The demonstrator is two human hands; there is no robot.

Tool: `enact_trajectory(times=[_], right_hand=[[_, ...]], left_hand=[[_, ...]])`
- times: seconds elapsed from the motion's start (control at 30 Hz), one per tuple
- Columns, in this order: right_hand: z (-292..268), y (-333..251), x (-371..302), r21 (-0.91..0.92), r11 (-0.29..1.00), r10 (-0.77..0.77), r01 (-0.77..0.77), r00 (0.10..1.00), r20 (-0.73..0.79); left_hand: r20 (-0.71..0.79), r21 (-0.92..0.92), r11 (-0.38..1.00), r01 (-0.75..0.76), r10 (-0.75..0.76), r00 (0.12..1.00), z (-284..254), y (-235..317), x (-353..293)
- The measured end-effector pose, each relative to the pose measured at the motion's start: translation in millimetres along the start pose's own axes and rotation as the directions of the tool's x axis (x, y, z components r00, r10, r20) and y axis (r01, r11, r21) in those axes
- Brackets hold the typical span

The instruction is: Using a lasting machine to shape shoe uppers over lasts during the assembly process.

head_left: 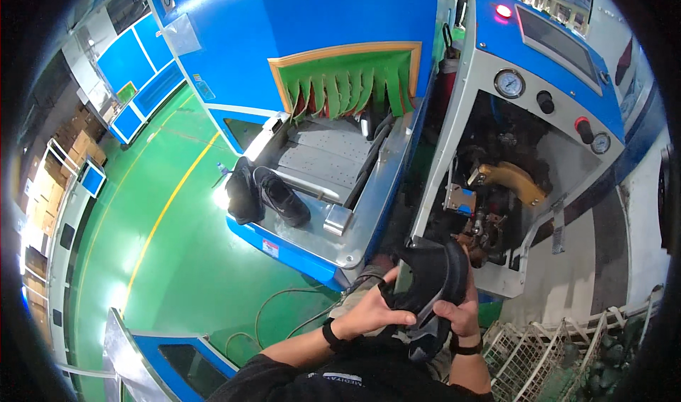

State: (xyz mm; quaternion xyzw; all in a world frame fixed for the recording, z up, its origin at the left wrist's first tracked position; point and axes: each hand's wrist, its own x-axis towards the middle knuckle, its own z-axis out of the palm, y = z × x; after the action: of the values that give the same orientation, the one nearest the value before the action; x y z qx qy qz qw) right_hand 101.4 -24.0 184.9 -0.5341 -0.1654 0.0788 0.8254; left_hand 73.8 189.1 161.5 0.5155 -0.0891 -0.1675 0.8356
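Observation:
Both my hands grip a black shoe upper (434, 271) with a grey edge, held in front of my body by the open machine bay. My left hand (374, 311) closes on its near left side, thumb lying on top. On the right side, my right hand (460, 310) wraps round it, thumb pressed toward the middle. My palms partly hide the lower end of the upper. Two dark shoes (284, 198) stand side by side on the metal shelf (323, 249) ahead to the left.
Behind the shelf, a blue machine (333, 12) has an opening with green strip curtains (340, 86). At right stands a machine with gauges (509, 83) and a brown curved arm (514, 181). A wire basket (528, 352) sits lower right. A hose (266, 306) lies on the green floor.

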Motion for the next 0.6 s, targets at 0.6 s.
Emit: enact_trajectory(times=[0.6], right_hand=[[-73,-142,9,-0.572,0.819,-0.247,-0.058,0.863,-0.441]], left_hand=[[0.495,0.192,0.979,0.066,-0.154,0.855,46,8,62]])
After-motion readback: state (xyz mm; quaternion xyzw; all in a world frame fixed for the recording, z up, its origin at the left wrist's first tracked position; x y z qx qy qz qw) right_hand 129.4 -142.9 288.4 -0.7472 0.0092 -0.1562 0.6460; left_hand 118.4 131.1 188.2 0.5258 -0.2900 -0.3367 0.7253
